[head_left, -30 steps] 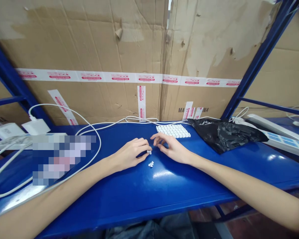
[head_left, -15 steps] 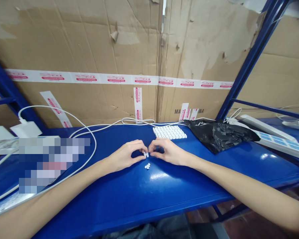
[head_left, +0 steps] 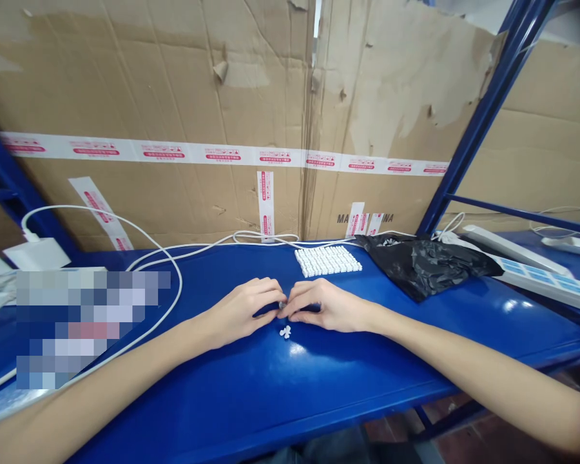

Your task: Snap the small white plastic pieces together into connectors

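And here on the blue shelf [head_left: 251, 380] the left hand [head_left: 239, 312] and right hand [head_left: 331, 307] meet at the centre, palms down, with a tiny piece [head_left: 281, 305] pinched between their fingertips [head_left: 274, 300]. It is a small, pale thing, mostly hidden by those fingers, so the exact grip can't be made out. The fingers on both sides curl inward and sit close together, none of them spread wide.

Just below the pinch, a little clump of loose pieces [head_left: 285, 332] lies on the shelf, not touching either hand. Beyond the hands sits the landmark here, a neat white grid [head_left: 327, 261] of small pieces. To the right of that grid, a crumpled black bag [head_left: 420, 265] is touching it, with a power strip [head_left: 536, 277] further along. To its left, a white cable [head_left: 176, 290] loops across the shelf, and a cardboard wall [head_left: 149, 96] stands behind it.
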`<state>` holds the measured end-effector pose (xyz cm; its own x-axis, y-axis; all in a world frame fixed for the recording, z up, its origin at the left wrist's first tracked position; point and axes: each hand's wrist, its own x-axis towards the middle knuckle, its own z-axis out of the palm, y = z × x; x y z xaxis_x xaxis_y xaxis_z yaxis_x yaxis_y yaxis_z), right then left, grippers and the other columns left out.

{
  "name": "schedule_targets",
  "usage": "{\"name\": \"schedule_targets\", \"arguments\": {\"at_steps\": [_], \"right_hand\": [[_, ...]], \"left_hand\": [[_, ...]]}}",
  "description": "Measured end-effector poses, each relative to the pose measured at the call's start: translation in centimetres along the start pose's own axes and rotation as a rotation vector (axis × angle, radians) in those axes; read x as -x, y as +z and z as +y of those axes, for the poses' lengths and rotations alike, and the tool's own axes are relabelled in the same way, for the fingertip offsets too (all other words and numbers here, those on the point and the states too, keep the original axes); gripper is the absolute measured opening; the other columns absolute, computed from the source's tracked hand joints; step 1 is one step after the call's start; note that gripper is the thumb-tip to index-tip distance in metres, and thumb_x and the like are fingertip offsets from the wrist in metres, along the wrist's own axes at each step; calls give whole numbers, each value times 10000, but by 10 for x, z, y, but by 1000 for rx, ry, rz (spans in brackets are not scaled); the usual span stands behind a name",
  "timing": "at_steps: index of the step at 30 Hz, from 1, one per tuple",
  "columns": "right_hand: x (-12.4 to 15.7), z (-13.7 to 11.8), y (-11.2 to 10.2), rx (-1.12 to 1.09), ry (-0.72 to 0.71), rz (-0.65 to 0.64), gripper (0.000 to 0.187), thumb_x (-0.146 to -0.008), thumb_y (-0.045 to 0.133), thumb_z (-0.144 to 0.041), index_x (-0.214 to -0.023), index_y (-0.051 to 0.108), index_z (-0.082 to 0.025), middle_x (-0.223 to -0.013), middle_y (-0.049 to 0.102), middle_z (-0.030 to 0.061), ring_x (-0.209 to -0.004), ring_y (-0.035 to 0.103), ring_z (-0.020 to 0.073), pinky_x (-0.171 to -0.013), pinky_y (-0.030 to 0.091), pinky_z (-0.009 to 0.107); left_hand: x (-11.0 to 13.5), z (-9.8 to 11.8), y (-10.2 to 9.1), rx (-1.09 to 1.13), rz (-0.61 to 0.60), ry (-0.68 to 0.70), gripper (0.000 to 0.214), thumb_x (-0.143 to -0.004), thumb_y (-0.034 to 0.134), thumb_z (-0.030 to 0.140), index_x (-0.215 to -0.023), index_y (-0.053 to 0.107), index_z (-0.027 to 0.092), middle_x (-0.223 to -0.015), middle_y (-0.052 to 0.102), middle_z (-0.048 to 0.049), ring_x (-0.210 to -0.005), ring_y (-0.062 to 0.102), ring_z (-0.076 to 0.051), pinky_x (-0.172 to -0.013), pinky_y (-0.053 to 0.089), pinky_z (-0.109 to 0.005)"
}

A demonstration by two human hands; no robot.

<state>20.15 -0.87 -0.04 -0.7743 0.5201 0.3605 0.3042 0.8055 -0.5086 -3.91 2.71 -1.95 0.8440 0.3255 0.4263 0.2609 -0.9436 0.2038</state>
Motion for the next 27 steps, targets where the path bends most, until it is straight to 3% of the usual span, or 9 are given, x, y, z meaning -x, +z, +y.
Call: {"name": "schedule_targets", "arguments": {"at_steps": [4,8,14,20,27], "right_hand": [[4,19,-19,176,26,181,191,-973,590,-150,-1018,772,-186,-973,730,73,-898,668,176,-862,525,337],[13,49,-39,375,101,326,193,-972,594,-174,-1043,773,-192,-1009,703,94,-964,634,218,-886,500,385],[14,67,-37,541,131,234,203,-969,638,-296,-1054,800,-209,-1011,677,111,-989,592,246,-910,475,427],[6,54,-27,613,52,157,200,-977,610,-242,-956,802,-193,-1030,691,105,-966,560,245,-884,472,419],[3,34,-16,487,5,110,122,-935,650,-151,-899,765,-170,-971,764,80,-903,622,232,-862,486,403]], "left_hand": [[1,0,1,-15,8,17,147,-1017,540,196,-1091,667,201,-1045,686,-56,-961,642,-187,-870,472,-312],[0,1,0,-26,8,41,153,-1023,536,199,-1097,669,195,-1043,691,-60,-959,648,-187,-875,471,-311],[-1,5,-1,-77,2,32,149,-1020,515,200,-1064,657,192,-1020,687,-57,-919,638,-185,-832,467,-312],[-1,7,-3,-84,-23,42,161,-1032,490,204,-1065,648,195,-1028,678,-56,-916,635,-188,-843,461,-317],[-2,8,-3,-63,-57,24,187,-1036,455,173,-1131,616,179,-1086,683,-76,-990,635,-205,-899,471,-332]]}}
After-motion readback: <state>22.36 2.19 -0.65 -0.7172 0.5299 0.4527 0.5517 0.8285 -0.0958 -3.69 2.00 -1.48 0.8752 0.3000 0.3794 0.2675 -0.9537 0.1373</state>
